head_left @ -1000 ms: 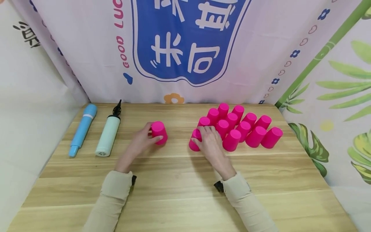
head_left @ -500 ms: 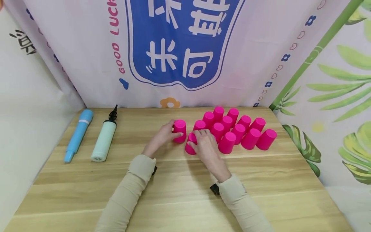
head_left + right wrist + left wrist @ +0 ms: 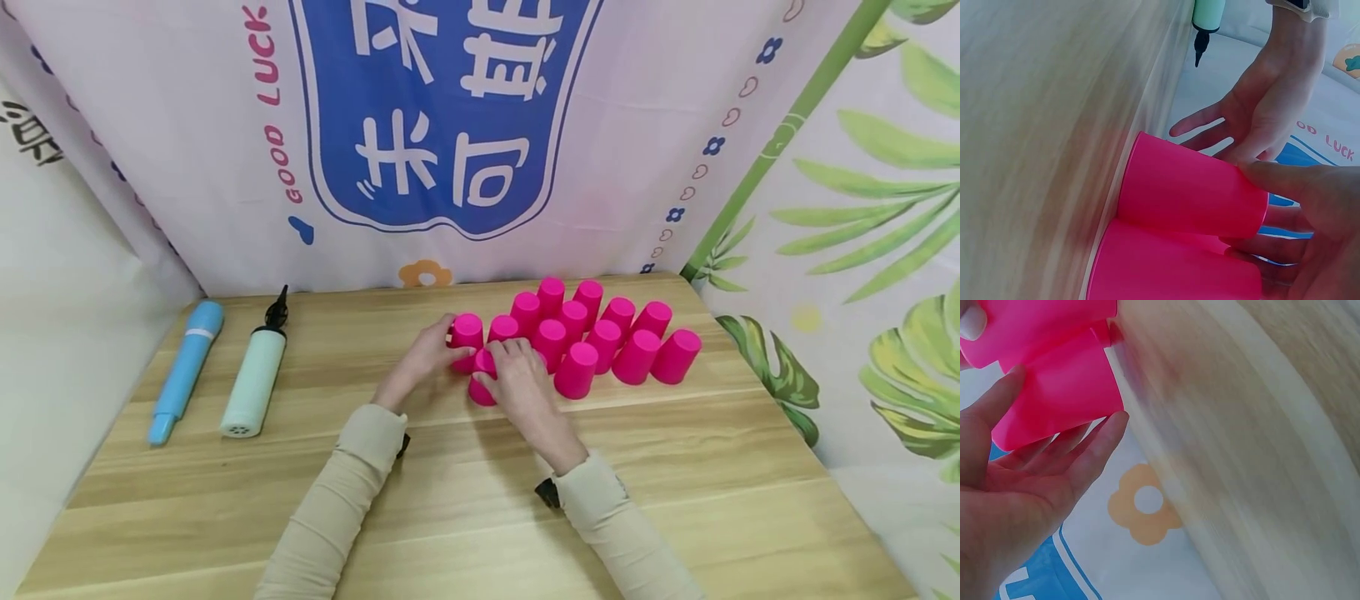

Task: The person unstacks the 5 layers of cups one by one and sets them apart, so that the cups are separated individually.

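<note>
My left hand (image 3: 427, 358) holds an upside-down pink plastic cup (image 3: 467, 332) at the left end of a group of similar cups, its thumb on the near side and its fingers round the far side. In the left wrist view, that cup (image 3: 1063, 390) stands right beside a second cup. My right hand (image 3: 521, 387) grips this second pink cup (image 3: 482, 385), the front-left one of the group, with the thumb on its left. The right wrist view has the gripped cup (image 3: 1191, 187) between thumb and fingers, with the left hand (image 3: 1260, 106) beyond it.
Several more upside-down pink cups (image 3: 577, 371) stand in slanting rows to the right on the wooden table (image 3: 465, 517). At the left lie a pale green hand pump (image 3: 255, 379) and a blue stick-shaped tool (image 3: 186, 371). A printed curtain (image 3: 600, 225) hangs behind the table.
My left hand has carried its cup rightward across the table, up beside the group. The right hand has stayed on the front-left cup. The head view has shifted slightly.
</note>
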A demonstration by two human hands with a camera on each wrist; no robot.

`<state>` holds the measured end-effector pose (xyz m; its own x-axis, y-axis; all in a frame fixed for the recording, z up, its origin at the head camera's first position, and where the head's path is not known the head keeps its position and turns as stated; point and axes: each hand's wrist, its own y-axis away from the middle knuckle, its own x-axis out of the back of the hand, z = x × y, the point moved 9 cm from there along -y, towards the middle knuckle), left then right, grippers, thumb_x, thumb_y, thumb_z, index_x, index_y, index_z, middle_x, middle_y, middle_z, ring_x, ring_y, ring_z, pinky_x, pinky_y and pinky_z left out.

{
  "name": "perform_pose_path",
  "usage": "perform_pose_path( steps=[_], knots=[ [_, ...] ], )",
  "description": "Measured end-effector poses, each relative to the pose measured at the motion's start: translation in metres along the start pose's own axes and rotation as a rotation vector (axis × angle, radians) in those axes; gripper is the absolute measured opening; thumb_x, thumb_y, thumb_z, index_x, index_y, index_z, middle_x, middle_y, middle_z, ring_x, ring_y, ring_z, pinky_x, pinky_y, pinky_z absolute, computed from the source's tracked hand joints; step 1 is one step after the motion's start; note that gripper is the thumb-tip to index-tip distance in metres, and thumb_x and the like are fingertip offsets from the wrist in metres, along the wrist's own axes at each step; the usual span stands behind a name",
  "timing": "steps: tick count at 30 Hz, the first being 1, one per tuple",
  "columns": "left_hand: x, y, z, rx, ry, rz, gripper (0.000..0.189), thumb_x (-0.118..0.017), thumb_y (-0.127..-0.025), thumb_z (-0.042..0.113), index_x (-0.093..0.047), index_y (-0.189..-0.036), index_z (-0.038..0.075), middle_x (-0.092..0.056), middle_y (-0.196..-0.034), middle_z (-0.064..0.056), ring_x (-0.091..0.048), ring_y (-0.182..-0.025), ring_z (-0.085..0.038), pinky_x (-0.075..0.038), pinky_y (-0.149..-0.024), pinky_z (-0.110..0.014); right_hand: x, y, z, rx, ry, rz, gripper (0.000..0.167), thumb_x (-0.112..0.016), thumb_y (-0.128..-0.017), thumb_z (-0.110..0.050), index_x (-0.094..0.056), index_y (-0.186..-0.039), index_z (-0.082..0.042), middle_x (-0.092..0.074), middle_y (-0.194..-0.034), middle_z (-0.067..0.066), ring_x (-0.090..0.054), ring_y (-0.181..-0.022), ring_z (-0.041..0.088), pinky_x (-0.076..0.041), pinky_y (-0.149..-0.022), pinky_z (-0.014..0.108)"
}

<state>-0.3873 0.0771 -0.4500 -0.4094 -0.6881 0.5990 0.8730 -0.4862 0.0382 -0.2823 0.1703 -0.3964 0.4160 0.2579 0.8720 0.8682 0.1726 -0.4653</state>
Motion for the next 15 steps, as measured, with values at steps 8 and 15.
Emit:
perform_pose_path(
  steps=[8,15],
  knots=[
    [0.0020,0.0013,-0.0050,0.013,-0.012,-0.006,0.055,-0.068,-0.090,0.014,-0.041,-0.136,0.000,-0.056,-0.129,-0.019,-0.055,-0.118,-0.031,-0.049,-0.098,-0.041,-0.0011,-0.0036,-0.0054,0.020,0.005,0.014,0.036,-0.080,-0.079,-0.030,-0.064,-0.099,-0.005,-0.061,-0.086,0.008,-0.054,-0.084,0.025,-0.052,-0.070,0.032],
    [0.0010,0.0012,-0.0097,0.015,-0.006,-0.007,0.056,-0.068,-0.091,0.014,-0.039,-0.137,0.000,-0.055,-0.131,-0.019,-0.054,-0.120,-0.032,-0.048,-0.099,-0.042,-0.0016,-0.0053,-0.0060,0.023,0.007,0.014,0.038,-0.081,-0.079,-0.031,-0.063,-0.100,-0.004,-0.061,-0.086,0.008,-0.054,-0.083,0.025,-0.052,-0.070,0.031]
  ],
)
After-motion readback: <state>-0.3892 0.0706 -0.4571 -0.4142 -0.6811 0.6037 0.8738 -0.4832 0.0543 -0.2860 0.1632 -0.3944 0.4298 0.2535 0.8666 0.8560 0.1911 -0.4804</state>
